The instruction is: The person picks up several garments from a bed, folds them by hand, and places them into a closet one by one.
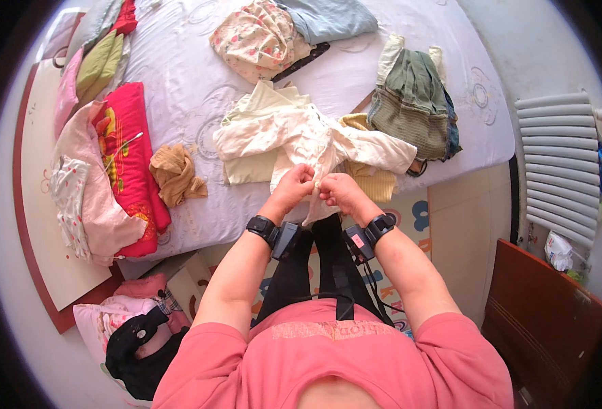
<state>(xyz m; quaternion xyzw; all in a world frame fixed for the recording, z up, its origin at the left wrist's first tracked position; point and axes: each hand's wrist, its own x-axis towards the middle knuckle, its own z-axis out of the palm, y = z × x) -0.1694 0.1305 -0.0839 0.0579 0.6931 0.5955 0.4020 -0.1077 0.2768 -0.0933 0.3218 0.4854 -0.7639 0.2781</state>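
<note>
A small white buttoned shirt (pixel 301 130) lies at the near edge of the bed, its sleeves spread to both sides. My left hand (pixel 299 185) pinches the shirt's front placket beside a button near the lower hem. Close against it, my right hand (pixel 337 191) grips the other side of the same spot. Pale folded garments (pixel 252 166) are under the shirt on the left, and a yellow striped garment (pixel 377 180) shows beneath its right sleeve. A tan crumpled cloth (pixel 175 174) rests farther left on the sheet.
Green garments (pixel 413 102) are piled at the right of the bed (pixel 178 76). Floral cloth (pixel 262 41) and blue cloth (pixel 331 20) lie at the back. A red quilt (pixel 132 153) runs along the left. A radiator (pixel 559 163) and a brown wooden board (pixel 541 312) stand right.
</note>
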